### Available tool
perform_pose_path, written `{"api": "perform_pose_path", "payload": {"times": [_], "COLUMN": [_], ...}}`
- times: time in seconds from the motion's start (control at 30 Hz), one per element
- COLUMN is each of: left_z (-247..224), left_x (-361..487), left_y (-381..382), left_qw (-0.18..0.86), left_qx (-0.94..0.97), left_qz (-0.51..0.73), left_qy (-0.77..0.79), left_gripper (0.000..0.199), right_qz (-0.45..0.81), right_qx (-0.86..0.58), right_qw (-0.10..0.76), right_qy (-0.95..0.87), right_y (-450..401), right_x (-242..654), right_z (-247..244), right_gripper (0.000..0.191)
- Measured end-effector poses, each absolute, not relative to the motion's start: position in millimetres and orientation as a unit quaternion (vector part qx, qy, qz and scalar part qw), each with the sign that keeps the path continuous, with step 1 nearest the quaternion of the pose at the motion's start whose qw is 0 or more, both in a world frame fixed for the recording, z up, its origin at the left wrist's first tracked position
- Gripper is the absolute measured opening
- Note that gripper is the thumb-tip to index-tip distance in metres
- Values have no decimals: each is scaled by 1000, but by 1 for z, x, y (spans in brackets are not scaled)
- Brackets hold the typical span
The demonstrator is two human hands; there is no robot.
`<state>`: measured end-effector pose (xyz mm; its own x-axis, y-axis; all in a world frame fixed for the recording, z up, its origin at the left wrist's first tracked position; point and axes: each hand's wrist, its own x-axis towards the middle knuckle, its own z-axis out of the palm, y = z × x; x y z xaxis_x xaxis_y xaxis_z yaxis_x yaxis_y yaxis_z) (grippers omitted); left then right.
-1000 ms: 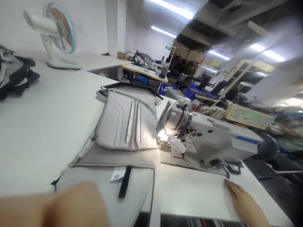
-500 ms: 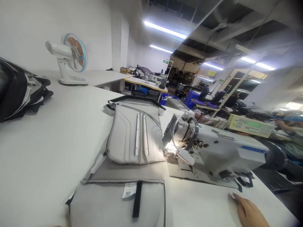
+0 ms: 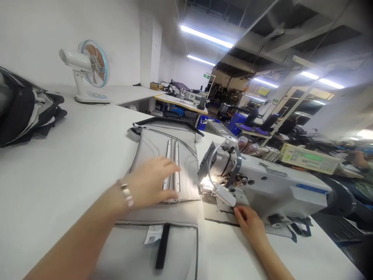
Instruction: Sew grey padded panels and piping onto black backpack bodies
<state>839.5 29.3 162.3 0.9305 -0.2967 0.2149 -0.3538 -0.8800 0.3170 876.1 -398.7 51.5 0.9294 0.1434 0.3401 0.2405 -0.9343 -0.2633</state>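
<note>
Our left hand (image 3: 148, 181) spreads open over the padded gray fabric piece (image 3: 189, 175), fingers toward the machine; whether the palm touches the cloth, we cannot tell. Moments ago it was almost wholly out of view. Our right hand (image 3: 252, 225) has moved from the bare worktop to the machine's metal plate, fingers curled at its near edge, though any grip is hidden from us. That shift puts both of our hands beside the stitching area.

Beneath everything stretches our white bench (image 3: 72, 163). On it stands the sewing machine (image 3: 279, 186), with the fabric piece lying flat to its left, one edge beside the lit needle area. Dark folded cloth (image 3: 26, 112) is heaped at far left, near a fan (image 3: 97, 64). A small lamp (image 3: 224, 194) hangs just above our right fingertips. Two narrow pale strips (image 3: 176, 155) run along the padding, partly behind our left hand; nearer us lie a black strap (image 3: 162, 249) and a white label (image 3: 153, 234).
</note>
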Motion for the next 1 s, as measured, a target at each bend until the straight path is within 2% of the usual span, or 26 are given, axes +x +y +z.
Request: {"api": "perform_pose_path", "payload": {"times": [0.1,0.13,0.23,0.37,0.5,0.6,0.73,0.8,0.87,0.93,1.0], "left_z": [145,134,105,105,130,137,139,144,148,149,143], "left_x": [840,838,825,803,779,766,796,838,888,934,968], "left_y": [15,12,8,4,-22,-52,-62,-45,-18,9,27], "left_qw": [53,22,-27,-91,-99,-98,10,39,14,-5,-21], "left_qx": [991,992,991,982,973,952,945,971,991,997,998], "left_qz": [-65,-85,-63,-56,-62,-120,-170,-120,-50,-24,-24], "left_qy": [-107,-95,-118,-153,-199,-265,-280,-201,-126,-76,-45], "left_gripper": [72,67,33,35,30,21,8,12,26,36,38], "right_qz": [-178,-178,-173,-191,-200,-206,-228,-236,-238,-217,-161], "right_qx": [-965,-964,-962,-952,-938,-923,-887,-856,-825,-805,-792], "right_qw": [121,121,141,193,213,215,253,283,287,260,216], "right_qy": [-147,-154,-159,-141,-185,-245,-311,-362,-425,-487,-547], "right_y": [-401,-403,-404,-404,-406,-404,-384,-366,-343,-315,-283], "right_x": [871,870,874,878,870,858,839,831,827,828,831], "right_z": [43,41,38,37,39,45,66,82,100,115,123], "right_gripper": [31,28,23,26,26,26,21,17,18,23,26]}}
